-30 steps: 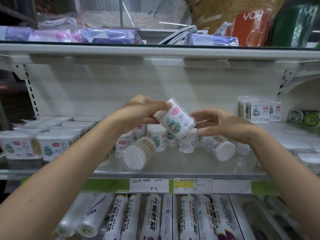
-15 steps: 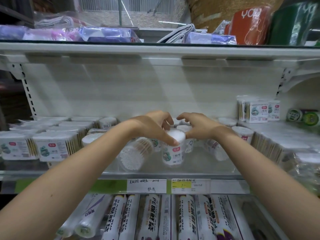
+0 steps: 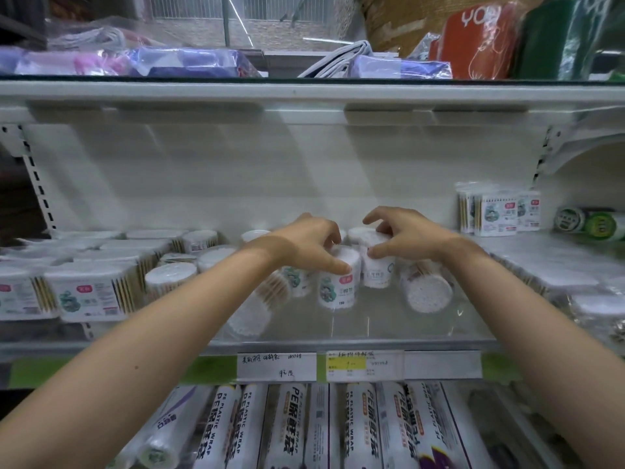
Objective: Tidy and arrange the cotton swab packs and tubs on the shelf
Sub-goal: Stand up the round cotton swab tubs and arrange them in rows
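Note:
Round cotton swab tubs stand and lie on the glass shelf (image 3: 338, 333). My left hand (image 3: 306, 243) rests its fingers on top of an upright tub (image 3: 338, 289) at the shelf's middle. My right hand (image 3: 404, 236) grips the top of a second upright tub (image 3: 377, 269) just behind and to the right. Two tubs lie on their sides: one (image 3: 427, 289) to the right, one (image 3: 257, 313) partly hidden under my left forearm. More upright tubs (image 3: 199, 240) stand behind. Flat swab packs (image 3: 88, 292) are stacked at the left.
More swab packs (image 3: 497, 213) stand at the back right, with flat packs (image 3: 548, 265) piled along the right side and green rolls (image 3: 588, 220) beyond. Price labels (image 3: 365, 365) hang on the shelf's front edge. Plastic wrap rolls (image 3: 287, 431) fill the shelf below.
A second ago both hands held one tub tilted in the air. It now stands upright on the shelf, and my right hand has shifted onto the tub behind it.

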A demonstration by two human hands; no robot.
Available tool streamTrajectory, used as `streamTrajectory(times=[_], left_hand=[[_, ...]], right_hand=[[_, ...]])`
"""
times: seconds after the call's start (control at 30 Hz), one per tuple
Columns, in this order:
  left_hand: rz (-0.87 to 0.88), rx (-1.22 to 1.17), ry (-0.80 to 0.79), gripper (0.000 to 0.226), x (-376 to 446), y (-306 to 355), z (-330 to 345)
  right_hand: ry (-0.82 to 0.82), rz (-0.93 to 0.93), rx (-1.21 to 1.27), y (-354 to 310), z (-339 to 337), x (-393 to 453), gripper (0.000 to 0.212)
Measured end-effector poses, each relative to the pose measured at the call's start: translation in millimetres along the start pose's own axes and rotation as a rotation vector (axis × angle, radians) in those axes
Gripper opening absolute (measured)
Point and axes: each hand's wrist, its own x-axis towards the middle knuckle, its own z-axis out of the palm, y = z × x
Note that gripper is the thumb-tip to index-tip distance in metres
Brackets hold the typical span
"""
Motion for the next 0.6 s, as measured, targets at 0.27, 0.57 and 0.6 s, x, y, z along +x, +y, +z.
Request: streamTrajectory(times=[0.27,0.57,0.6], left_hand=[[-0.065,-0.005,0.037,0.055,12,-3,9],[0.069,-0.135,0.208,0.031,-4,13,10],[0.079,-0.156,0.218,0.031,-5,17,10]], right_hand=[[-0.095,-0.019,0.074,-6,-3,-22,0.066],[-0.25,0.078,0.012,0,-30,-42,0.09],[-0.253,0.109,-0.046,7,-37,-41,0.092]])
